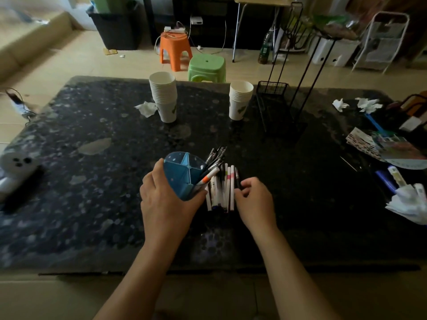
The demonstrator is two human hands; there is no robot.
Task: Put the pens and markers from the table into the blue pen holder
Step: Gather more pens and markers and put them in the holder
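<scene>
- The left hand (166, 204) wraps the blue pen holder (182, 175), tipping its mouth toward the pens, likely to ease loading.
- Several pens already stick out of its right compartment.
- The right hand (254, 199), fingers curled but not closed on anything, touches the row of pens (221, 190) lying on the bench (92, 181) just beside the holder.

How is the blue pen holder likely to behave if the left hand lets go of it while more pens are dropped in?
The blue pen holder looks tilted toward the pens, gripped by the left hand, so it would probably rock or tip. Its pens all lean out one side, likely making it lopsided. It seems light plastic, so it may slide on the glossy table.
</scene>
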